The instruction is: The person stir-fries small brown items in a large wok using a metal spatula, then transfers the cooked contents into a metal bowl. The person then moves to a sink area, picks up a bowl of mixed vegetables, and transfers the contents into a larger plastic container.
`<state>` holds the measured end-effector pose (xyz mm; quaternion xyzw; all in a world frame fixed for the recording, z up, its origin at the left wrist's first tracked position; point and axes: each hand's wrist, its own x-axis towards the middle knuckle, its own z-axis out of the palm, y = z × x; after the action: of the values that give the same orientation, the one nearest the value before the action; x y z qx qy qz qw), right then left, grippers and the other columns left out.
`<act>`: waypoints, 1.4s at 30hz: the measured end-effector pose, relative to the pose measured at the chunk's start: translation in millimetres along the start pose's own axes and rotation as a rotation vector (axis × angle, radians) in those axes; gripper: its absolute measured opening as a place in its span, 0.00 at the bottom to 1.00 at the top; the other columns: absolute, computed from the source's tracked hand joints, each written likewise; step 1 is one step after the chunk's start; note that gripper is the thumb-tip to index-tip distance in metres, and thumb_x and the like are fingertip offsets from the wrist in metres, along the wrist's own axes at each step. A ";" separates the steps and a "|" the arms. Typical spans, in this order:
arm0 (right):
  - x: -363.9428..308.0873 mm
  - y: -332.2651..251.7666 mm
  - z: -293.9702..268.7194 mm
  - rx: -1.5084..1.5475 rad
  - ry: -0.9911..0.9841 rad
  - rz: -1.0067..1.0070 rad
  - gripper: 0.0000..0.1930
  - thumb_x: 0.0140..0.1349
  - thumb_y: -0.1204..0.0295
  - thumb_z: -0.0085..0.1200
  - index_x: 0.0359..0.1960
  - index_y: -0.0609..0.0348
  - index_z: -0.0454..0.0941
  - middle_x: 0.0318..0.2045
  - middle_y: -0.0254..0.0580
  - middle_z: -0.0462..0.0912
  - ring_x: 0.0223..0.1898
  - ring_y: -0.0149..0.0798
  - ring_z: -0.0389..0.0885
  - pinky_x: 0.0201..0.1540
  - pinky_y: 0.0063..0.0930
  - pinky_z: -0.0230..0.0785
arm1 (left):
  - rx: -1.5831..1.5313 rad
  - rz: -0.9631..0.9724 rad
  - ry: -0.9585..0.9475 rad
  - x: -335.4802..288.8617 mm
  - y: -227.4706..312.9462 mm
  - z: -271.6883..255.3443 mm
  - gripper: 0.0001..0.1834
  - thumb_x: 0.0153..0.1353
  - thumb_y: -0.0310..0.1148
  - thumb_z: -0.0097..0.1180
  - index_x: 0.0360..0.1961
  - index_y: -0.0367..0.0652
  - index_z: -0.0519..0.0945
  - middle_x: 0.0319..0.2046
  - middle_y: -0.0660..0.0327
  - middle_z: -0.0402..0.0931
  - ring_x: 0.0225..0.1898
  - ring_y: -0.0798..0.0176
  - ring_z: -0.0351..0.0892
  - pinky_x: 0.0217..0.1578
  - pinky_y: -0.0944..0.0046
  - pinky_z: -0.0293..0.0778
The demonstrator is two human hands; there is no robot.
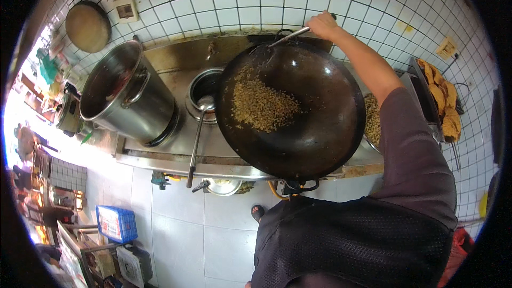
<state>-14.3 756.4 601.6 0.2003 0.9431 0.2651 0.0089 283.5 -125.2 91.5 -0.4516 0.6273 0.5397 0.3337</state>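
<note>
My right hand is closed around the handle of a long metal wok spatula, near the tiled wall. The spatula's head rests against the far inner side of a large dark wok and is hard to make out. A heap of small brown grains or seeds lies in the left half of the wok, some scattered up its far side. Of my left hand, only a possible sliver of skin shows at the lower edge; its fingers are hidden.
Left of the wok, a ladle leans in a metal pot, its handle jutting past the counter edge. A tall steel stockpot stands farther left. More grains in a bowl and a tray of fried pieces are at right.
</note>
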 end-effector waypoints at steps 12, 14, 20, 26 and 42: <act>18.5 -30.4 21.9 0.003 0.134 -0.203 0.05 0.49 0.72 0.48 0.21 0.46 0.77 0.23 0.33 0.79 0.28 0.40 0.78 0.39 0.39 0.59 | 0.038 0.083 -0.085 5.4 26.7 18.0 0.11 0.55 0.29 0.47 0.37 0.33 0.72 0.27 0.57 0.73 0.28 0.57 0.74 0.24 0.61 0.73; 6.0 -47.1 13.3 0.021 -0.031 -0.270 0.03 0.50 0.70 0.51 0.24 0.45 0.77 0.22 0.34 0.78 0.30 0.41 0.77 0.38 0.40 0.59 | -0.016 0.063 -0.076 0.7 37.6 19.1 0.11 0.55 0.29 0.46 0.38 0.34 0.72 0.27 0.57 0.73 0.27 0.57 0.74 0.24 0.61 0.72; -14.1 -18.5 3.9 -0.012 -0.027 -0.020 0.04 0.50 0.72 0.49 0.23 0.52 0.78 0.23 0.37 0.79 0.31 0.40 0.78 0.39 0.38 0.60 | -0.035 0.103 -0.102 -31.2 105.4 43.8 0.11 0.55 0.29 0.45 0.38 0.37 0.72 0.25 0.56 0.72 0.24 0.58 0.73 0.21 0.60 0.70; -58.4 -3.9 22.3 0.108 -0.283 -0.001 0.09 0.46 0.64 0.57 0.23 0.56 0.79 0.25 0.41 0.80 0.33 0.46 0.79 0.32 0.42 0.69 | 0.060 0.182 -0.075 -5.7 70.3 8.2 0.10 0.56 0.29 0.44 0.39 0.39 0.71 0.23 0.56 0.72 0.21 0.59 0.71 0.19 0.59 0.68; -163.3 -91.2 149.0 1.191 -0.618 0.328 0.13 0.55 0.63 0.54 0.38 0.57 0.79 0.18 0.37 0.77 0.15 0.29 0.70 0.19 0.25 0.63 | -0.162 0.070 -0.349 26.0 116.4 24.1 0.07 0.54 0.33 0.48 0.33 0.46 0.73 0.23 0.58 0.73 0.26 0.56 0.74 0.24 0.60 0.69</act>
<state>120.2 696.9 413.0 0.3776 0.8398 -0.3692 0.1255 164.4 -105.9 107.0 -0.3546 0.5297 0.6697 0.3810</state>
